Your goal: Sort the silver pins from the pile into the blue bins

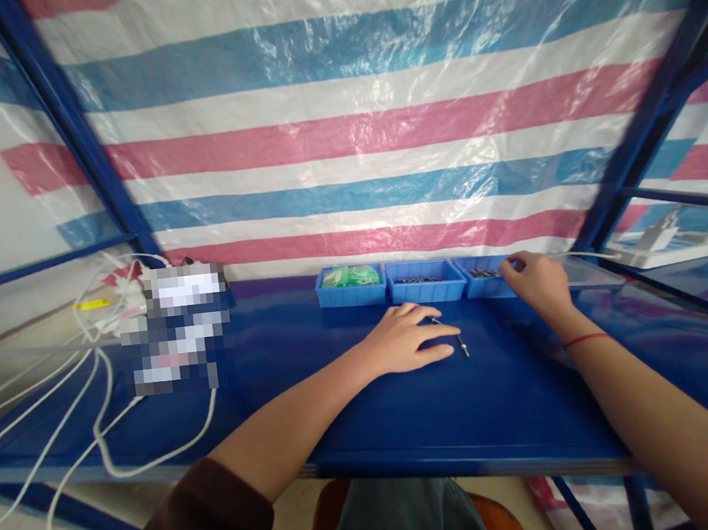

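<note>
My left hand (407, 339) lies palm down on the blue tabletop with its fingers spread. Just past its fingertips is a thin metal pin with a thicker end (464, 346), resembling a blind rivet. Another thin metal piece (436, 320) shows between the fingers, partly covered. My right hand (539, 283) is at the right-hand blue bin (486, 286), thumb and fingertips pinched together over its edge. Small dark metal parts (485, 272) lie in that bin. Whatever the pinch holds, if anything, is too small to make out.
Beside it stand a middle blue bin (428, 291) of small metal parts and a left blue bin (352, 296) holding green plastic bags (352, 276). White cables (113, 408) trail over the left side. A white power strip (669, 250) sits at right. Blue posts frame the striped sheet (346, 135).
</note>
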Motion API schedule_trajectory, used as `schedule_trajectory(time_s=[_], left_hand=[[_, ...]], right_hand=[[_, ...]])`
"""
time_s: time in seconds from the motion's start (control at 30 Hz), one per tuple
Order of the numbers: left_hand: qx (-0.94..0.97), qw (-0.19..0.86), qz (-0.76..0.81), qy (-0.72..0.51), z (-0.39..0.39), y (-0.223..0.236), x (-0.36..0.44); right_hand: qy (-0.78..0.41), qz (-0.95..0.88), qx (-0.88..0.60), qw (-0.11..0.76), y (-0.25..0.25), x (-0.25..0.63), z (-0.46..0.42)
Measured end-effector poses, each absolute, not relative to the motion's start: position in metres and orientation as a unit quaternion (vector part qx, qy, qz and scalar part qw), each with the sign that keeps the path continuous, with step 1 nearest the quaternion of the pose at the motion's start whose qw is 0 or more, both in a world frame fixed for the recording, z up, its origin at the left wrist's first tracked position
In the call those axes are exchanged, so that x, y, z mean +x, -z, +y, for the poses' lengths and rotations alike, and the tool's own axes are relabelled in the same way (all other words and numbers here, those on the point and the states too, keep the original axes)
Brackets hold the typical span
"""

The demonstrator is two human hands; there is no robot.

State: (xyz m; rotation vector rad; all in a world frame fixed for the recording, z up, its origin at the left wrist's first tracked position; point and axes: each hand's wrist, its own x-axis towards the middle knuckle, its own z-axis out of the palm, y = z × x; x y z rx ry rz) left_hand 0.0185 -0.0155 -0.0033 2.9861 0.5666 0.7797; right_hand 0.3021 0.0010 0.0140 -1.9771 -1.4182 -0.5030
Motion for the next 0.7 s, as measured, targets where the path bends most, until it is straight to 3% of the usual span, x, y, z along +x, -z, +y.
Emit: schedule_trajectory(time_s=[0.7], left_hand=[[0.971, 0.022, 0.128, -0.199, -0.027, -0.002, 0.031]], right_hand=[[0.129, -0.725, -0.606, 0.301, -0.024, 0.248, -0.008]])
